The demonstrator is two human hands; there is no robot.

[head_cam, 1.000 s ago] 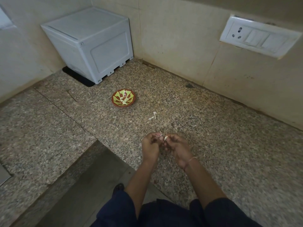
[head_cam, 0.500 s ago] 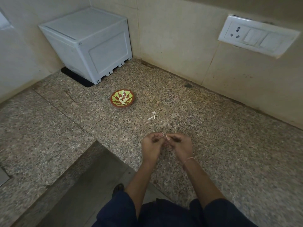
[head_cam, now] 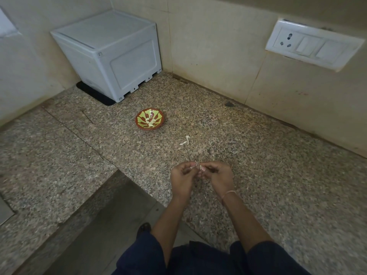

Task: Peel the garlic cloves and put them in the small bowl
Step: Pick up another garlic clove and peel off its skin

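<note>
1. Granite counter (head_cam: 258,185), speckled, set into a tiled corner; all items below rest on it or are held above it.
2. Small bowl (head_cam: 150,120), red-brown rim with a yellow-green petal pattern, stands well apart from the hands, toward the back. Several pale peeled cloves (head_cam: 151,122) lie inside.
3. Garlic clove (head_cam: 198,167), mostly hidden, pinched between the fingertips of both hands above the counter's near edge; only small pale bits show, and whether these are flesh or skin cannot be told.
4. Left hand (head_cam: 181,179): fingers curled in narrow, thumb and forefinger closed on the clove from the left.
5. Right hand (head_cam: 219,176): likewise narrow, fingertips pinching the same clove from the right; a thin band sits at the wrist.
6. Loose skin scrap (head_cam: 185,140), white, lies on the counter between hands and bowl.
7. Step in hand, as judged: peeling, with the skin being pulled off between the two pinches.
8. Next move, as judged: strip the remaining skin, drop the waste, then reach forward and left to release the clove into the bowl.
9. White plastic box (head_cam: 111,54), in the corner, unused.
</note>
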